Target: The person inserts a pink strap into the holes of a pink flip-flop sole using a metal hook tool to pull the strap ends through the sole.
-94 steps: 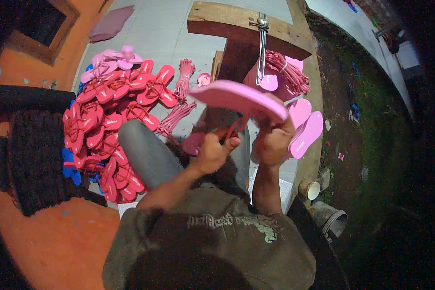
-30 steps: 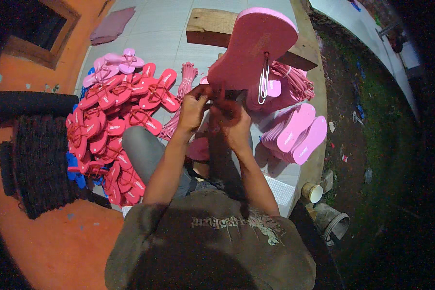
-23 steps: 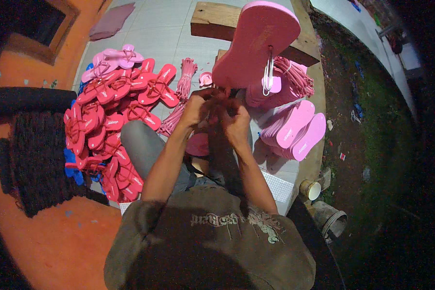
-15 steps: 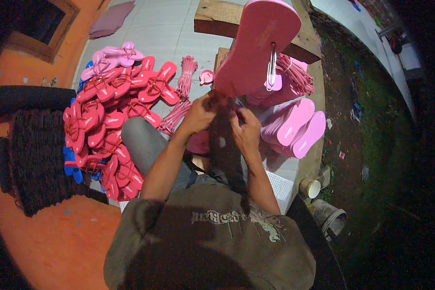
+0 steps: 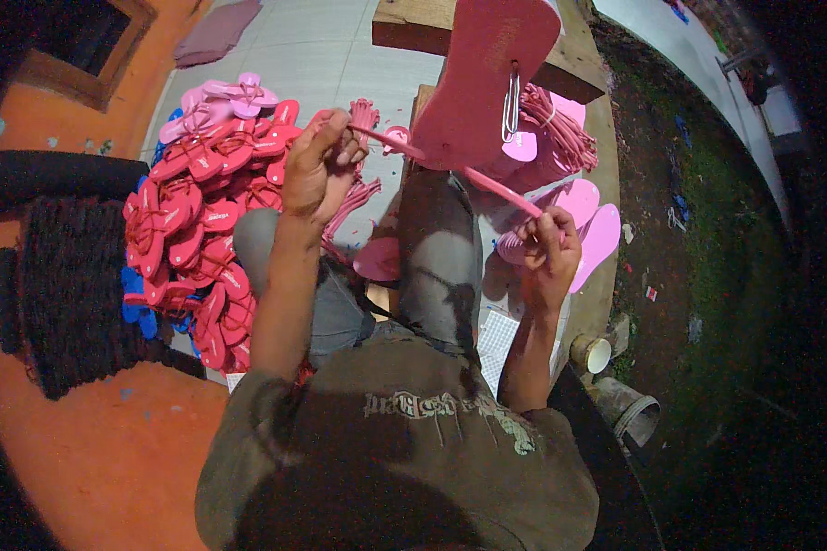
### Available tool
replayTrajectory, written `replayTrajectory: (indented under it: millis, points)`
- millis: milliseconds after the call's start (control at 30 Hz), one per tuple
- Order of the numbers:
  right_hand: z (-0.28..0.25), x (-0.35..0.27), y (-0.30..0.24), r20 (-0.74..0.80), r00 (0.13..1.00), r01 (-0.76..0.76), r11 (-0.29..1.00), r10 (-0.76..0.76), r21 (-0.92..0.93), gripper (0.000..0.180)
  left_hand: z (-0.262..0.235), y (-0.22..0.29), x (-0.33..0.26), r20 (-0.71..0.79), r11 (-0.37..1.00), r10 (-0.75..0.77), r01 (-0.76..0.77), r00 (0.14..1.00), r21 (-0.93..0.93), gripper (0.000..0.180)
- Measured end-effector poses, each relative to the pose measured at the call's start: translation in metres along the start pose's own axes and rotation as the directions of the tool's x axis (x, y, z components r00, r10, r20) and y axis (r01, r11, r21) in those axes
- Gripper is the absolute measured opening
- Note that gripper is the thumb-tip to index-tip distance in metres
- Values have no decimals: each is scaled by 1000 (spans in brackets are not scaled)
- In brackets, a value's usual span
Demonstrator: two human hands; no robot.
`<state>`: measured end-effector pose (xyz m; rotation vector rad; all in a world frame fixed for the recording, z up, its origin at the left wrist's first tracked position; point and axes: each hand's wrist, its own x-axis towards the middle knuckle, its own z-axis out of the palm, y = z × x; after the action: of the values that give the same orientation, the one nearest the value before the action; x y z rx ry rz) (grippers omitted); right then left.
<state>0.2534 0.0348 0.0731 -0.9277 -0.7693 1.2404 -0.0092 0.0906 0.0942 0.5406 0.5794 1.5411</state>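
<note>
A large pink flip-flop sole [image 5: 487, 83] stands raised in front of me, its lower end above my knee. A looped metal wire tool [image 5: 511, 106] sticks out from its face. From the sole's lower end, one length of pink strap [image 5: 390, 143] runs up to the left and another slants down to the right. My left hand [image 5: 322, 170] is closed on the left length. The right one is pinched in my right hand [image 5: 551, 253], close to a stack of light pink soles [image 5: 597, 243]. Whether both lengths are one strap, I cannot tell.
Left of my legs lies a heap of red flip-flops [image 5: 202, 211], with pink and blue ones at its edges. Bundled pink straps [image 5: 560, 133] rest behind the sole, near a thick wooden beam [image 5: 413, 28]. A bucket [image 5: 629, 413] stands at the lower right.
My hands were close together below the sole; they have moved apart, the left up and leftward, the right outward and down. The pink strap lengths now stretch out between them and the sole.
</note>
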Motion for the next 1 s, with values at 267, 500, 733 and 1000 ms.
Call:
replayTrajectory:
  millis: [267, 500, 733, 1000]
  points:
    - [-5, 17, 11, 176, 953, -299, 661, 248, 689, 26, 56, -5, 26, 173, 403, 521, -419, 836, 814, 31]
    - [69, 37, -16, 104, 991, 118, 933, -88, -341, 20, 88, -20, 102, 718, -476, 690, -690, 91, 545, 35]
    - [72, 77, -20, 331, 923, 343, 807, -195, -480, 27, 135, 6, 76, 590, 66, 353, -649, 726, 758, 34]
    - [69, 47, -4, 394, 858, 279, 944, -328, 179, 26, 147, 5, 79, 504, 559, 169, -503, 847, 659, 32]
